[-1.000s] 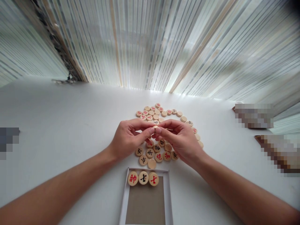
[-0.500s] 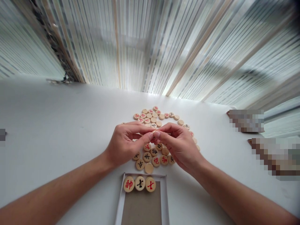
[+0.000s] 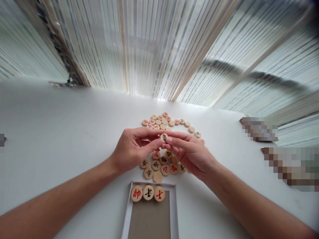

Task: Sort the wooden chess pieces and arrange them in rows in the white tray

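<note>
My left hand (image 3: pixel 132 149) and my right hand (image 3: pixel 190 152) meet above a scatter of round wooden chess pieces (image 3: pixel 161 164) on a white table (image 3: pixel 62 132). Together the fingertips of both hands pinch one wooden piece (image 3: pixel 163 137), turned so its black character faces me. More pieces (image 3: pixel 161 122) lie beyond the hands. A shallow white box (image 3: pixel 151 212) with a brown floor sits nearest me; three pieces (image 3: pixel 148 193) stand in a row along its far wall, two red-marked and one black.
Striped curtains hang behind the table's far edge. Blurred-out brown objects (image 3: pixel 260 128) lie at the right side of the table, and another blurred patch (image 3: pixel 2 140) sits at the left edge.
The held piece has been turned between the fingertips so its black character now shows. The camera view has shifted slightly; the hands stay together over the pieces.
</note>
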The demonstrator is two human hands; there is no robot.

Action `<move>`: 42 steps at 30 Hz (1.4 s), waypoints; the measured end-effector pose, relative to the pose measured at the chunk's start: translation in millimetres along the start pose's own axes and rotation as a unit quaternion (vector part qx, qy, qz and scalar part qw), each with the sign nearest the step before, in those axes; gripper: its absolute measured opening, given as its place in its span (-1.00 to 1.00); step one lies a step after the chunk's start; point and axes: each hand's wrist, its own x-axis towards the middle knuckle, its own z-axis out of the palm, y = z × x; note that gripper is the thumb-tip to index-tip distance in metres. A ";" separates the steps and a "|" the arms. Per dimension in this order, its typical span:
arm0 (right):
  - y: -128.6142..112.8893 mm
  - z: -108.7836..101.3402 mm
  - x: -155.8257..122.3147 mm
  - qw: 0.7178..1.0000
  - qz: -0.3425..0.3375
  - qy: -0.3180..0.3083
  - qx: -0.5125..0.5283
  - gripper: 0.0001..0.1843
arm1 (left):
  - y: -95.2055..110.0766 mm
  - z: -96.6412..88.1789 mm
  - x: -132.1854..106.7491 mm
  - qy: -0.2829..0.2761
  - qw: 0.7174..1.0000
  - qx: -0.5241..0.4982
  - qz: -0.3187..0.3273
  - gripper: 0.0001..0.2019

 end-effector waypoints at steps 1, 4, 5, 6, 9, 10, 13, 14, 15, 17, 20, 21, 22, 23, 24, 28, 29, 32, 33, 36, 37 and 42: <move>-0.5 -0.2 -0.2 1.000 0.002 -0.005 -0.004 -0.75 | 0.2 -0.4 0.4 -0.002 1.000 -0.006 -0.005 -0.73; -0.6 -0.1 -0.6 0.999 -0.008 -0.025 -0.022 -0.70 | 0.6 -1.2 1.4 -0.006 0.999 -0.027 -0.018 -0.70; -0.2 0.1 -0.6 0.999 -0.015 -0.028 -0.030 -0.69 | 0.8 -1.3 1.6 -0.007 0.999 -0.032 -0.022 -0.70; 0.4 0.4 -0.6 0.999 -0.023 -0.027 -0.039 -0.67 | 1.0 -1.3 1.7 -0.009 0.999 -0.034 -0.025 -0.70; 2.0 1.0 -0.4 0.997 -0.039 -0.010 -0.062 -0.62 | 1.3 -1.7 1.4 -0.018 0.999 -0.019 -0.024 -0.71; 2.4 1.1 -0.3 0.997 -0.042 0.000 -0.068 -0.60 | 1.2 -2.0 1.1 -0.021 1.000 -0.008 -0.017 -0.72; 2.5 1.5 -0.6 0.995 -0.053 0.031 -0.085 -0.57 | -0.3 -3.1 -0.1 -0.031 0.998 0.044 0.021 -0.76; 2.3 1.7 -0.9 0.994 -0.054 0.039 -0.090 -0.58 | -1.0 -3.5 -0.6 -0.035 0.996 0.067 0.039 -0.76; 2.1 1.9 -1.4 0.993 -0.054 0.044 -0.095 -0.59 | -1.6 -3.8 -1.1 -0.040 0.994 0.090 0.057 -0.76; 1.8 2.4 -2.4 0.993 -0.051 0.050 -0.097 -0.62 | -2.0 -4.3 -1.9 -0.048 0.985 0.135 0.094 -0.74; 1.8 2.6 -3.2 0.995 -0.035 0.046 -0.081 -0.67 | -0.6 -4.4 -2.5 -0.058 0.967 0.194 0.156 -0.70; 1.9 2.4 -3.2 0.996 -0.027 0.045 -0.074 -0.68 | 0.0 -4.4 -2.6 -0.056 0.961 0.208 0.175 -0.69; 2.0 2.0 -2.8 0.997 -0.018 0.043 -0.067 -0.68 | 0.5 -4.4 -2.7 -0.052 0.957 0.218 0.185 -0.70; 2.0 1.6 -2.3 0.997 -0.012 0.043 -0.061 -0.69 | 0.7 -4.4 -2.8 -0.047 0.956 0.221 0.185 -0.71; 1.8 1.0 -1.7 0.997 -0.009 0.043 -0.056 -0.70 | 0.5 -4.5 -2.9 -0.040 0.960 0.216 0.175 -0.74; 0.3 -1.5 0.6 0.999 -0.017 0.022 -0.040 -0.75 | -3.6 -4.9 -3.3 -0.019 0.989 0.117 0.090 -0.75; -0.1 -1.9 0.7 0.999 -0.019 0.014 -0.037 -0.75 | -4.8 -4.9 -3.3 -0.016 0.994 0.087 0.070 -0.73; -0.3 -2.5 0.1 0.999 -0.016 -0.005 -0.038 -0.74 | -6.3 -4.7 -3.0 -0.015 0.999 0.023 0.019 -0.68; 0.1 -2.6 -0.2 0.999 -0.016 -0.010 -0.041 -0.73 | -6.1 -4.5 -2.9 -0.016 1.000 0.010 0.007 -0.68; 1.8 -3.5 -0.4 0.998 -0.028 -0.017 -0.058 -0.68 | -4.9 -4.2 -3.1 -0.019 1.000 -0.004 -0.008 -0.67; 2.5 -3.8 -0.2 0.997 -0.034 -0.015 -0.066 -0.66 | -4.8 -4.2 -3.4 -0.021 1.000 -0.002 -0.006 -0.68; 4.4 -3.8 -0.2 0.992 -0.035 0.028 -0.114 -0.57 | -7.0 -4.6 -5.6 -0.041 0.998 0.049 0.017 -0.70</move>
